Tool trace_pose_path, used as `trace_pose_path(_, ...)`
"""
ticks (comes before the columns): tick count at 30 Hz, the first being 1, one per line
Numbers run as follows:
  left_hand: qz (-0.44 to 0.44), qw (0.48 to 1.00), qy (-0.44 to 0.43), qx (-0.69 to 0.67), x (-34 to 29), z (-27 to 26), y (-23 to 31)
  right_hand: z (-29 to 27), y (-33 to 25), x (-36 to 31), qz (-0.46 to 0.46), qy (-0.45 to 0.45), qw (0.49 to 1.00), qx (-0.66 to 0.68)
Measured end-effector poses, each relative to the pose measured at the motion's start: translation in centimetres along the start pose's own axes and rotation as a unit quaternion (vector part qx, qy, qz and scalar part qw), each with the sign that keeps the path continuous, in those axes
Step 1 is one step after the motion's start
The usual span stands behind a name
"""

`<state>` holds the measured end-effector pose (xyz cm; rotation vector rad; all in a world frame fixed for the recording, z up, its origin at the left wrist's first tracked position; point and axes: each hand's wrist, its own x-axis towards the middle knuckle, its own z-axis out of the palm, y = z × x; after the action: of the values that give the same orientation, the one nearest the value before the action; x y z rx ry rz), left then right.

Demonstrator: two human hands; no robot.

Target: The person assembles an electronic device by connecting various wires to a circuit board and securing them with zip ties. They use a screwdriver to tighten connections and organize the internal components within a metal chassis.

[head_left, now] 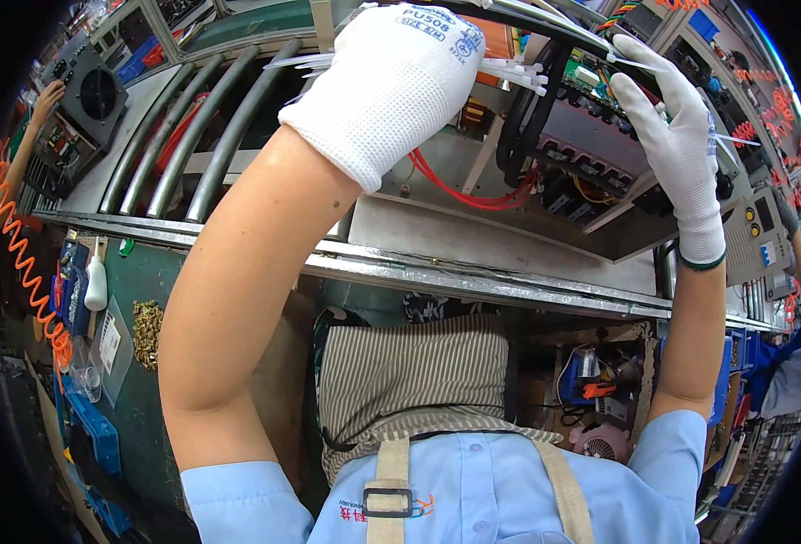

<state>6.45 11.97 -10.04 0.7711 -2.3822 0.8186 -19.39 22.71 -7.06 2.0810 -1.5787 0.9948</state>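
Observation:
My left hand [410, 72], in a white knit glove, is closed around a bundle of white cable ties [520, 74]; their ends stick out on both sides and its fingertips are hidden. My right hand [677, 136], gloved too, hovers over the right of an open metal chassis [632, 238], thumb and forefinger spread apart. A white cable tie [638, 63] on a black cable [559, 33] passes by that forefinger. Inside the chassis are a green circuit board [587, 76], thick black cables [520, 122] and looped red wires [477, 196].
A roller conveyor [224, 136] runs left of the chassis, with another unit with a round black fan [100, 93] beyond. On the green bench at left are a white bottle [96, 283] and brass-coloured fasteners [147, 334]. Orange coiled hoses [22, 258] hang nearby. Other people's arms reach in at both sides.

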Motion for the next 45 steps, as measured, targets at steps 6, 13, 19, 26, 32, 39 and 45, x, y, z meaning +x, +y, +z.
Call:
trace_pose_path(6, 0.020, 1.000, 0.003, -0.019, 0.3, 0.6, 0.3, 0.1, -0.7, 0.0, 0.015, 0.013, 0.997, 0.071)
trace_pose_path(13, 0.035, 0.993, -0.051, -0.105, 1.4, 0.0, -0.9, -0.5, -1.4, 0.9, -0.057, 0.058, 0.997, 0.004)
trace_pose_path(19, -0.032, 0.926, -0.293, -0.236, 3.4, -3.5, -1.9, -1.2, -1.6, 0.5, -0.053, 0.045, 0.998, -0.005)
trace_pose_path(26, -0.028, 0.963, -0.182, -0.196, 2.6, -3.1, -0.9, -1.6, -1.8, 0.3, -0.051, 0.050, 0.997, -0.021)
trace_pose_path(32, 0.007, 0.972, -0.092, -0.217, 0.3, -1.0, -1.2, -1.4, -1.8, 0.3, -0.048, 0.060, 0.997, -0.017)
trace_pose_path(39, -0.054, 0.940, -0.177, -0.287, 0.6, -1.1, -0.4, -1.1, -1.6, 0.3, -0.046, 0.073, 0.996, -0.027)
trace_pose_path(45, -0.065, 0.945, -0.162, -0.277, 0.3, -1.2, 0.9, -1.1, -1.4, 0.4, -0.027, 0.083, 0.996, -0.010)
